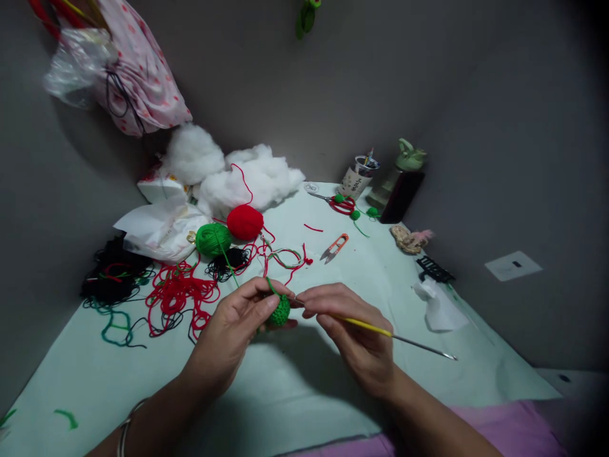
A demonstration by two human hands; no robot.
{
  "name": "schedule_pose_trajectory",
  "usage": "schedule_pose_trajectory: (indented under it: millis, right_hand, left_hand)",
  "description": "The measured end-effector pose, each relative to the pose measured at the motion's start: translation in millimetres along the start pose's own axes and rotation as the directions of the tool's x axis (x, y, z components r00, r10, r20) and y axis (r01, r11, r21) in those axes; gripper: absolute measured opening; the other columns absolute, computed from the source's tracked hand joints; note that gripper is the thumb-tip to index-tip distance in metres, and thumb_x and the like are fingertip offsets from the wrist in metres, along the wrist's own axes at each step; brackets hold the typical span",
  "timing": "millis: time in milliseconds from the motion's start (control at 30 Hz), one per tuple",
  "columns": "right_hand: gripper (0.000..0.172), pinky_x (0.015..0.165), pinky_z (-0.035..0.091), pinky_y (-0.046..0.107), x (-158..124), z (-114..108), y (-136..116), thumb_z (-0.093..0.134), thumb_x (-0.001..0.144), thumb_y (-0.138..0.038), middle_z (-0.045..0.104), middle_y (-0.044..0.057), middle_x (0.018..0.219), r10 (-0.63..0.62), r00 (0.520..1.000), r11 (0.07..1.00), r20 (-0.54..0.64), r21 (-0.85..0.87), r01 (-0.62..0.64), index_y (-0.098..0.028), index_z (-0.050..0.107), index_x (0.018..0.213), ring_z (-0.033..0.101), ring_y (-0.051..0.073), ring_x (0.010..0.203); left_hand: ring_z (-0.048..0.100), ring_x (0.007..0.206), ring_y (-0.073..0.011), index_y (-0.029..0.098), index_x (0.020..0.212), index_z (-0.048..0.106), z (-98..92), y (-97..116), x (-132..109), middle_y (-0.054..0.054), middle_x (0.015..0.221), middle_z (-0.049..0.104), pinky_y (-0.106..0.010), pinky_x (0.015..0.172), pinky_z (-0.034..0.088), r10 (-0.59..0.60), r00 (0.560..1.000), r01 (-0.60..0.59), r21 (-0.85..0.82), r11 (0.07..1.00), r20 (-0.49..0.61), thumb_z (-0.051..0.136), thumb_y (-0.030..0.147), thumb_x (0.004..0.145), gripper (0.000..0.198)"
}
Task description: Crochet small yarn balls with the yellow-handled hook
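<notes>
My left hand (pixel 238 327) pinches a small round green crochet piece (pixel 280 311) between thumb and fingers. A strand of green yarn runs from the green yarn ball (pixel 212 240) down to that hand and over its forefinger. My right hand (pixel 354 330) is closed around a crochet hook (pixel 366 326) with a yellow grip and metal ends. The hook's front tip meets the upper right edge of the green piece; its other end points out to the right. Exactly how the tip sits in the stitches is too small to make out.
Beyond my hands lie a red yarn ball (pixel 245 222), orange thread snips (pixel 335 248) and red-handled scissors (pixel 341 204). Tangled red yarn (pixel 178 292) and black yarn (pixel 111 273) spread at left. White stuffing (pixel 252 181) stands behind. A pen cup (pixel 356 178) and bottle (pixel 383 187) are back right.
</notes>
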State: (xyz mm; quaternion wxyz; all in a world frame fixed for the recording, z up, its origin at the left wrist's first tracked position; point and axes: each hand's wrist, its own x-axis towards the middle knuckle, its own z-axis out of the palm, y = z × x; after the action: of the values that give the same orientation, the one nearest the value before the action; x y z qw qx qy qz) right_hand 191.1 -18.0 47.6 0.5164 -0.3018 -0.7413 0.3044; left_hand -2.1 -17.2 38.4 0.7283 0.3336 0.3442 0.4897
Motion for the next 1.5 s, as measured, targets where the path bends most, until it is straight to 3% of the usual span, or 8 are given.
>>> schedule_pose_trajectory:
  millis: [200, 400, 533, 700, 1033, 1200, 1333, 1500]
  right_hand:
    - [0.025, 0.083, 0.062, 0.035, -1.4, 0.2, 1.2, 0.059, 0.100, -0.011, 0.076, 0.008, 0.109, -0.028, 0.999, 0.999, 0.020, -0.016, 0.029, -0.023, 0.074, 0.117, 0.072, 0.019, 0.100]
    - [0.023, 0.092, 0.061, 0.038, -0.5, -1.5, 1.5, 0.060, 0.102, -0.017, 0.076, 0.008, 0.117, 0.021, 0.998, 0.993, 0.053, 0.112, -0.027, -0.025, 0.075, 0.118, 0.071, 0.020, 0.109]
    - [0.028, 0.094, 0.059, 0.035, -0.9, -2.9, 3.6, 0.060, 0.102, -0.014, 0.073, 0.009, 0.123, 0.010, 0.994, 0.995, 0.110, 0.098, -0.021, -0.024, 0.072, 0.125, 0.070, 0.019, 0.113]
    - [0.027, 0.089, 0.060, 0.033, -3.2, 1.2, 3.7, 0.059, 0.102, -0.013, 0.074, 0.010, 0.119, -0.006, 0.998, 0.998, 0.055, 0.068, 0.003, -0.024, 0.074, 0.122, 0.072, 0.018, 0.108]
    - [0.026, 0.083, 0.061, 0.038, -13.1, 9.3, 4.7, 0.055, 0.106, -0.022, 0.075, 0.011, 0.123, -0.112, 0.993, 0.992, -0.046, 0.048, 0.114, -0.025, 0.073, 0.124, 0.073, 0.022, 0.105]
    - [0.019, 0.078, 0.063, 0.033, -3.9, 3.5, 5.3, 0.058, 0.104, -0.025, 0.079, 0.006, 0.111, 0.063, 0.998, 0.966, 0.020, 0.251, -0.066, -0.027, 0.075, 0.112, 0.073, 0.018, 0.096]
    - [0.017, 0.074, 0.063, 0.030, -1.1, -0.2, 8.2, 0.056, 0.106, -0.030, 0.077, 0.006, 0.106, 0.104, 0.993, 0.917, 0.063, 0.380, -0.120, -0.026, 0.072, 0.111, 0.072, 0.016, 0.089]
    - [0.019, 0.079, 0.063, 0.033, -0.7, -6.0, 3.3, 0.052, 0.107, -0.027, 0.076, 0.008, 0.103, 0.057, 0.993, 0.977, 0.100, 0.200, -0.076, -0.022, 0.069, 0.111, 0.073, 0.018, 0.095]
  left_hand:
    - [0.068, 0.085, -0.0104, 0.026, 0.102, 0.079, 0.4, -1.4, -3.1, 0.000, 0.094, 0.075, -0.016, 0.079, 0.054, 0.001, 0.996, -0.003, 0.018, 1.000, 0.095, 0.075, 0.030, 0.092, 0.011]
    - [0.067, 0.109, -0.0148, 0.035, 0.126, 0.072, 0.6, -2.6, -1.5, -0.001, 0.112, 0.074, -0.023, 0.098, 0.051, -0.024, 0.985, 0.024, -0.001, 1.000, 0.171, 0.081, 0.030, 0.087, 0.040]
    - [0.066, 0.112, -0.0173, 0.035, 0.135, 0.066, 0.3, -4.2, -0.5, -0.001, 0.109, 0.071, -0.026, 0.100, 0.049, -0.047, 0.988, 0.048, -0.002, 0.999, 0.147, 0.090, 0.030, 0.077, 0.063]
    - [0.065, 0.100, -0.0166, 0.034, 0.140, 0.062, 0.9, -7.6, -0.6, 0.002, 0.095, 0.066, -0.027, 0.092, 0.050, -0.027, 0.999, 0.023, 0.080, 0.996, 0.037, 0.095, 0.032, 0.069, 0.078]
    - [0.062, 0.093, -0.0164, 0.030, 0.131, 0.068, 2.9, -7.7, 0.1, 0.002, 0.087, 0.061, -0.028, 0.086, 0.047, -0.004, 0.999, 0.005, -0.021, 1.000, 0.049, 0.096, 0.038, 0.067, 0.070]
    - [0.064, 0.091, -0.0167, 0.028, 0.130, 0.066, 2.0, -8.2, 0.3, 0.003, 0.086, 0.061, -0.029, 0.085, 0.047, -0.014, 0.999, 0.014, -0.011, 1.000, 0.044, 0.096, 0.033, 0.066, 0.071]
    - [0.063, 0.083, -0.0152, 0.026, 0.125, 0.067, 5.2, -7.1, -2.3, 0.003, 0.084, 0.061, -0.028, 0.079, 0.048, -0.020, 1.000, 0.020, 0.024, 1.000, -0.009, 0.096, 0.025, 0.061, 0.070]
    - [0.062, 0.078, -0.0136, 0.023, 0.120, 0.069, 9.4, -5.9, -4.8, 0.003, 0.081, 0.063, -0.024, 0.074, 0.050, -0.007, 0.996, 0.018, 0.116, 0.993, -0.094, 0.095, 0.023, 0.059, 0.067]
